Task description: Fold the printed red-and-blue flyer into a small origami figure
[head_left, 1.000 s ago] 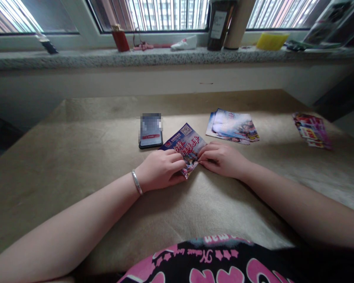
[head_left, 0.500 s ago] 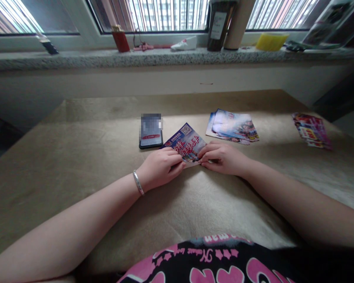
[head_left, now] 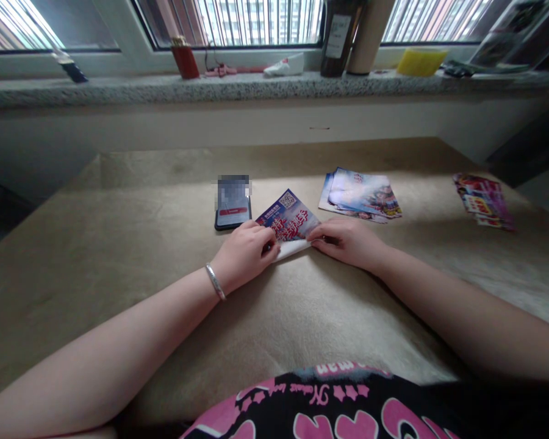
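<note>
Between my hands on the table lies a printed flyer [head_left: 293, 222], blue with red lettering and a QR code at its far corner. Its near edge is turned up, so a white strip of the underside shows. My left hand [head_left: 251, 249] pinches the left end of that folded edge, fingers curled. At the right end, my right hand [head_left: 341, 241] grips the paper between thumb and fingers. A phone [head_left: 233, 213] with a partly blurred screen rests just beyond my left hand.
A small stack of flyers [head_left: 363, 192] sits beyond my right hand, and pink-red printed papers [head_left: 484, 202] are spread near the table's right edge. Along the stone windowsill [head_left: 165, 91] stand a red container [head_left: 184, 60], a dark bottle [head_left: 339, 42] and a yellow block [head_left: 421, 62].
The flyer's near edge has been rolled up and away from me, baring a wider white strip. My left fingers have curled further; the phone and stacks stay put.
</note>
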Demonstrator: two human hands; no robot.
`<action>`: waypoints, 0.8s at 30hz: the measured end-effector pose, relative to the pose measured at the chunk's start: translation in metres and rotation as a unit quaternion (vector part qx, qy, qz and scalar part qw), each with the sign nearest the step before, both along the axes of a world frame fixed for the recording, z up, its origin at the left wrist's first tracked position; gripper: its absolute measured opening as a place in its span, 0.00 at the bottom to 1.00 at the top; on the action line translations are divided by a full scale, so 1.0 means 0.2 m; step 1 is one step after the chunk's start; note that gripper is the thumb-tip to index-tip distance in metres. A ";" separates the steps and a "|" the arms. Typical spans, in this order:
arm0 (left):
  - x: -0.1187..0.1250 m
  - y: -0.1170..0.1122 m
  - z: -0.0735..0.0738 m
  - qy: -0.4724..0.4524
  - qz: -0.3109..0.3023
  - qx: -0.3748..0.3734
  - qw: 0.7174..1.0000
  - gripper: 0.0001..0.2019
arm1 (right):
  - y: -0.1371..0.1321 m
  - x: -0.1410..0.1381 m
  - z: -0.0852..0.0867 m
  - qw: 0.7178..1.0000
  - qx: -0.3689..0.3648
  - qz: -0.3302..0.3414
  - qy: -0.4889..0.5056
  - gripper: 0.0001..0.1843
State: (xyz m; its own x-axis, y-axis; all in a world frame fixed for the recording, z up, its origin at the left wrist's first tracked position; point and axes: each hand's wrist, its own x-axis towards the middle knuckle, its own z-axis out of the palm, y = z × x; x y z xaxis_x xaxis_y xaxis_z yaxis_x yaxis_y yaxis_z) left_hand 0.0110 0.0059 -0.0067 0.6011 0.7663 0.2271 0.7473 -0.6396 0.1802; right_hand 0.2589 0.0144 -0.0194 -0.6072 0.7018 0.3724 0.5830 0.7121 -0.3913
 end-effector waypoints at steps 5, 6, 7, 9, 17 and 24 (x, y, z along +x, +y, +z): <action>0.01 0.00 0.01 0.025 0.016 0.025 0.999 0.09 | 0.01 0.00 -0.01 0.999 0.021 0.043 0.013 0.08; 0.01 0.00 0.01 0.030 0.019 0.034 0.999 0.09 | 0.01 0.00 -0.01 0.999 0.025 0.044 0.010 0.08; 0.01 0.00 0.01 0.033 0.022 0.040 0.998 0.09 | 0.01 0.00 -0.01 0.999 0.030 0.044 0.006 0.08; 0.01 0.00 0.01 0.035 0.027 0.046 0.998 0.09 | 0.01 0.00 -0.02 0.998 0.041 0.041 -0.006 0.08; -0.01 0.02 -0.02 0.010 0.026 0.043 0.999 0.06 | 0.00 0.00 -0.02 0.996 0.071 0.031 -0.042 0.11; -0.02 0.02 -0.01 -0.013 0.032 0.040 0.999 0.07 | 0.00 -0.01 -0.02 0.994 0.084 0.016 -0.065 0.13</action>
